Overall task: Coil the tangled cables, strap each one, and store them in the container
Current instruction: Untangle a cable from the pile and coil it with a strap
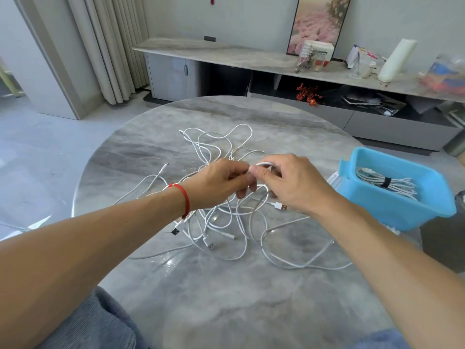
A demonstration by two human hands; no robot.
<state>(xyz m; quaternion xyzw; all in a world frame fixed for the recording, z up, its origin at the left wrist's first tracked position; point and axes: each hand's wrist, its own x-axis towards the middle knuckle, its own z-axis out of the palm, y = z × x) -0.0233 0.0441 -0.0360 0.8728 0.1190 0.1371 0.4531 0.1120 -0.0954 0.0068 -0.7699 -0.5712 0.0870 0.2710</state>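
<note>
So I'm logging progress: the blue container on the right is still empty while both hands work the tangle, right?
Not empty: the head view shows one coiled cable with a black strap already in the blue container. Both the left hand and right hand do pinch the tangled cables.

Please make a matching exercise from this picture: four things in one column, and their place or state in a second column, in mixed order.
1. blue container
2. strapped cable bundle
3. tangled cables
4. red bracelet

A. around the left wrist
B. loose on the table's middle
C. at the table's right edge
D. inside the container

Pairs: 1-C, 2-D, 3-B, 4-A
</note>
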